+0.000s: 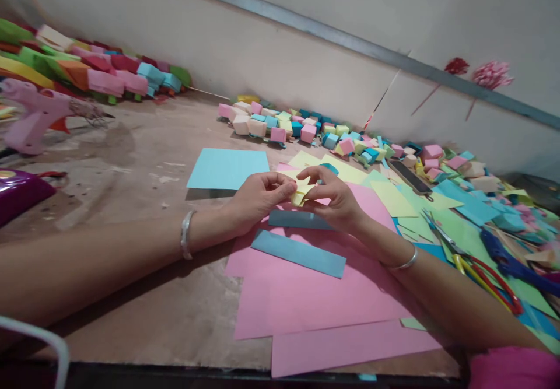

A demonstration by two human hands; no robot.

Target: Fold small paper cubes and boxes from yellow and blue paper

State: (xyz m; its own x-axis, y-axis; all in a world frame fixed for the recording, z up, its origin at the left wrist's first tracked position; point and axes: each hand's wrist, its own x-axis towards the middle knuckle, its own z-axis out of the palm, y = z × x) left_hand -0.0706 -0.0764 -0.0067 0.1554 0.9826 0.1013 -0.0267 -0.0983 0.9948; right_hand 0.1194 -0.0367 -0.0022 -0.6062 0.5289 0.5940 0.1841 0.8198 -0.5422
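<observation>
Between my two hands is a small folded piece of yellow paper (301, 193). My left hand (262, 197) pinches its left side between thumb and fingers. On the other side, the curved fingers and thumb of my right hand (335, 197) close on the paper. Both hands are held above a stack of pink paper sheets (332, 295). Two blue paper strips lie on that stack: the nearer strip (300, 253) shows whole, while the farther strip (297, 218) is partly covered by my right hand. A light blue sheet (228, 168) lies beyond my left wrist.
Scissors (475, 266) and a blue-handled tool (516, 260) rest on green sheets at the right. A dark phone-like object (410, 177) lies farther back. Small folded paper pieces (308, 132) line the wall. At the left are a pink glue gun (37, 112) and a purple object (24, 196).
</observation>
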